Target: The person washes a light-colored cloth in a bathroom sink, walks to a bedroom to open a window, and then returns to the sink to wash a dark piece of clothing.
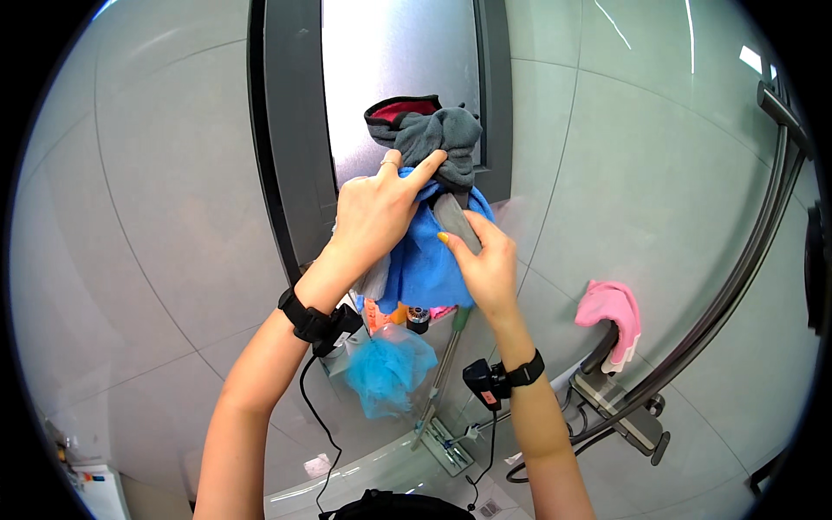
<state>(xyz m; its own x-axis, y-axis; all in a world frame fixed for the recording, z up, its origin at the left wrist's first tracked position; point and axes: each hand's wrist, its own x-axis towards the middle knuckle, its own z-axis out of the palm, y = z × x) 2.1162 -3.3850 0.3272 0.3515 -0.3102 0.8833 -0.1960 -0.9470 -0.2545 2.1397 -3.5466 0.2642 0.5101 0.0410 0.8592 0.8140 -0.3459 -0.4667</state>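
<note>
My left hand [377, 212] is at a bunched dark grey plush cloth [433, 134] with a red lining and black trim. Two of its fingers lie over the cloth's near side; the other fingertips are hidden. Lower and to the right, my right hand [490, 264] pinches a light grey strip [452, 221] between thumb and fingers. A blue towel [425, 264] hangs beneath the plush cloth, between both hands. Whatever supports these cloths is covered by them.
A dark-framed door [295, 113] with a pale panel stands behind the cloths. Below hang a blue mesh bath puff [390, 368] and a flat mop [446, 446]. At right, a pink cloth [611, 316] drapes over a dark handle near a curved black rail [737, 286].
</note>
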